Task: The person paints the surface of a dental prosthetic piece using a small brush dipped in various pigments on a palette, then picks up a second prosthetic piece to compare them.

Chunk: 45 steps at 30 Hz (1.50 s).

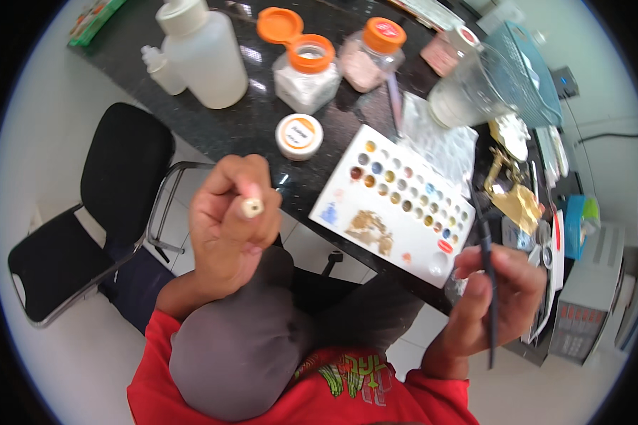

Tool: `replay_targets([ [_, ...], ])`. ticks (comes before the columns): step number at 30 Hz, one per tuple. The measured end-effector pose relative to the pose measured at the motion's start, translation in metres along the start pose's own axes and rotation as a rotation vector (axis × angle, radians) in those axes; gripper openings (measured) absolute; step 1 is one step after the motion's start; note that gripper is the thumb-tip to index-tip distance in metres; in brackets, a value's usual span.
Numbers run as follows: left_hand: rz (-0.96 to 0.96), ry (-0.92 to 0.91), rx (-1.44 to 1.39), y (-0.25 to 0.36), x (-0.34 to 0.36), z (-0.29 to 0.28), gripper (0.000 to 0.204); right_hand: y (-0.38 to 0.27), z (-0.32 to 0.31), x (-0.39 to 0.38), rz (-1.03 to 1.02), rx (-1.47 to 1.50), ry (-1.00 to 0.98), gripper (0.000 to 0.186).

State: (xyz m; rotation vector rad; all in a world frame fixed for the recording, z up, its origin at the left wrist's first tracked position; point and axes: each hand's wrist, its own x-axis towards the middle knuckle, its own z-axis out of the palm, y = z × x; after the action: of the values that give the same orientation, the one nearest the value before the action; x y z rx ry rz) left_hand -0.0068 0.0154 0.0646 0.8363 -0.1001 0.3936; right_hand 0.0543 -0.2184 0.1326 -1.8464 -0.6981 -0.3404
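My left hand [234, 219] is raised in front of the table edge. Pinched between its thumb and fingers is a small cream dental crown [252, 207] with a dark spot in its end. On the right, my right hand [500, 294] grips a slim dark brush [488, 265], its thin end pointing up and away from me. Between the hands lies a white palette [319, 211] with rows of coloured wells and smears of brown and blue. The brush end is over or beside the palette's right edge; I cannot tell if it touches.
Beyond the palette stand a small white jar [299, 137], an open orange-lidded jar [307, 81], a pink powder jar [368, 57] and a large white bottle [205, 57]. A clear cup [468, 88] tilts near a blue basket [521, 67]. At left is a black chair [124, 170].
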Motion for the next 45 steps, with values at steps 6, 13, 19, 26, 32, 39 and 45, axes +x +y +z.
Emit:
replay_targets([
  [6,0.103,-0.006,0.103,-0.003,-0.001,0.001,0.013,0.002,-0.041,0.009,0.142,-0.212,0.102,0.013],
  [13,0.092,0.033,0.22,-0.003,-0.006,0.006,0.021,0.018,-0.03,0.018,0.173,-0.361,0.005,0.015],
  [19,0.167,0.027,0.311,-0.01,-0.006,0.004,0.021,0.016,-0.023,0.018,0.198,-0.413,-0.021,0.015],
  [26,0.29,0.014,0.431,-0.018,-0.007,-0.004,0.02,0.01,-0.025,0.019,0.141,-0.5,-0.065,0.015],
  [32,0.237,0.033,0.244,-0.021,-0.006,-0.005,0.013,0.007,-0.019,-0.003,-0.136,-0.169,0.087,0.019],
  [39,0.048,-0.028,0.015,-0.005,-0.01,-0.005,0.014,-0.005,0.053,-0.019,-0.061,0.367,-0.091,0.023],
  [45,-0.362,-0.104,-0.526,0.018,-0.001,0.006,0.013,-0.009,0.07,-0.01,-0.26,0.398,-0.149,0.03],
])
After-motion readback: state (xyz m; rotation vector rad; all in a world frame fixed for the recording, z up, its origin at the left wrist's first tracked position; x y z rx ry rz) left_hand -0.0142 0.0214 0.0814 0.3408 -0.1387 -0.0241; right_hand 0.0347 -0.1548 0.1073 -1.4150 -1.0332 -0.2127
